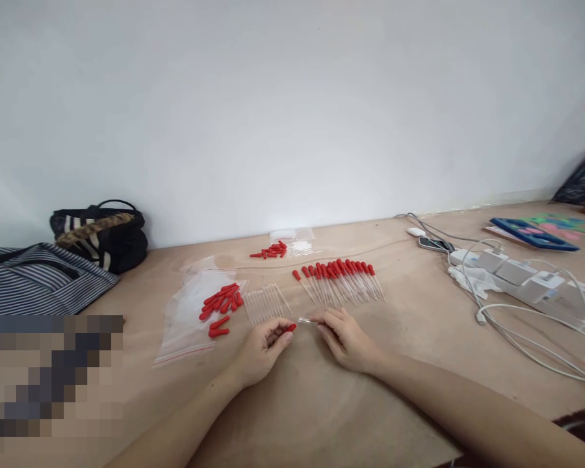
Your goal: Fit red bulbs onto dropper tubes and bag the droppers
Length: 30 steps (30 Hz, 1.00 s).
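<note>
Between thumb and fingers, my left hand pinches a red rubber dropper bulb. My right hand holds a clear glass dropper tube, its free end pointing at the bulb with a small gap between them. Behind my right hand lies a row of droppers with red bulbs fitted. Several bare glass tubes lie side by side beyond my left hand. Loose red bulbs rest on clear zip bags to the left.
A smaller pile of red bulbs lies near the wall beside a clear bag. At right are a power strip with chargers, white cables and a blue frame. A black bag and striped cloth are at left.
</note>
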Available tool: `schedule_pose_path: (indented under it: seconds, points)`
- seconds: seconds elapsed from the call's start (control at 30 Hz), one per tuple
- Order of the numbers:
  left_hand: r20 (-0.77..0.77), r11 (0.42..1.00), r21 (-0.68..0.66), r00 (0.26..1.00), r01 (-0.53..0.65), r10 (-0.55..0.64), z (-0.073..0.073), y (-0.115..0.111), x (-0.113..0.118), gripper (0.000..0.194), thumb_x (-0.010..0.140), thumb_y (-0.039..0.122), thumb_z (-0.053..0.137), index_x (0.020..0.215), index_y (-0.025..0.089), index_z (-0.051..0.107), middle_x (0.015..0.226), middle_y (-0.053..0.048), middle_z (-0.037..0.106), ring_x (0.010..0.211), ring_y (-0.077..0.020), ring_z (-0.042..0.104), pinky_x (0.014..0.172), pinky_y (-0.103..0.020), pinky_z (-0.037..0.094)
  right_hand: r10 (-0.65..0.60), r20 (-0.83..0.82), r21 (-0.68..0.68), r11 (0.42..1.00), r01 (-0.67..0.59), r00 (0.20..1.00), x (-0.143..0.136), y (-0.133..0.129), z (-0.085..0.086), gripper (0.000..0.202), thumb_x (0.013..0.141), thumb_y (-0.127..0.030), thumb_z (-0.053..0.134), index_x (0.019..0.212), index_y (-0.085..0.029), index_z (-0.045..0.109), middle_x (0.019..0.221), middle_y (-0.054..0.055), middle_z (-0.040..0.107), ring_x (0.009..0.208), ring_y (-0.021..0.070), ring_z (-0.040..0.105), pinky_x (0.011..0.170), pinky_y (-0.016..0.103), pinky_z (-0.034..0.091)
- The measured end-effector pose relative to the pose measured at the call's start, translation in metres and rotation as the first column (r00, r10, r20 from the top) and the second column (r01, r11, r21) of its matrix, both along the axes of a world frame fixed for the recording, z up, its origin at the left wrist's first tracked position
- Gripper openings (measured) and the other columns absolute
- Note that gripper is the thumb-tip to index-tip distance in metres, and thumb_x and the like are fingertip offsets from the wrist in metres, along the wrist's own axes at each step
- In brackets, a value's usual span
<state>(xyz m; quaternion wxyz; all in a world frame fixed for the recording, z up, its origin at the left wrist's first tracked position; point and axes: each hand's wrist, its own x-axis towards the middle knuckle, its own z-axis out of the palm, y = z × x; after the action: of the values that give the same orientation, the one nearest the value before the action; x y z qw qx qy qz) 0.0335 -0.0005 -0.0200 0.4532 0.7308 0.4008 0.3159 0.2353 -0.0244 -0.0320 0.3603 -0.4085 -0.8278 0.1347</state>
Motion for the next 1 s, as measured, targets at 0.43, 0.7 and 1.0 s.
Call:
schedule_pose_path:
  seconds: [0.43,0.7,1.0]
  points:
    - [0.024,0.997,0.024,0.997,-0.080,0.079,-0.002,-0.001,0.002,0.018,0.074,0.030,0.054,0.084,0.016,0.061,0.080,-0.004,0.067,0.077,-0.0181,0.061,0.072,-0.030,0.049,-0.015,0.028,0.062,0.998,0.013,0.999,-0.007,-0.001,-0.004,0.021,0.084,-0.015,0.038,0.094,-0.018,0.056,0.073,0.003,0.059,0.065,0.0131,0.051,0.065,0.027,0.032]
    - [0.116,0.983,-0.054,0.977,-0.173,0.178,0.000,-0.005,0.004,0.019,0.066,0.029,0.061,0.080,0.016,0.064,0.082,-0.005,0.070,0.079,-0.0202,0.064,0.075,-0.032,0.051,-0.049,0.009,0.148,0.988,0.048,0.999,-0.012,-0.002,-0.005,0.020,0.083,-0.016,0.039,0.086,-0.016,0.059,0.066,0.003,0.058,0.059,0.0118,0.048,0.063,0.027,0.028]
    - [0.132,0.982,-0.084,0.975,-0.167,0.177,-0.005,-0.006,0.003,0.021,0.064,0.029,0.063,0.081,0.015,0.065,0.081,-0.005,0.070,0.077,-0.0200,0.065,0.075,-0.032,0.052,-0.066,0.099,0.234,0.971,0.041,0.993,-0.010,-0.002,-0.002,0.022,0.081,-0.014,0.040,0.088,-0.017,0.061,0.064,0.002,0.056,0.056,0.0115,0.043,0.062,0.028,0.025]
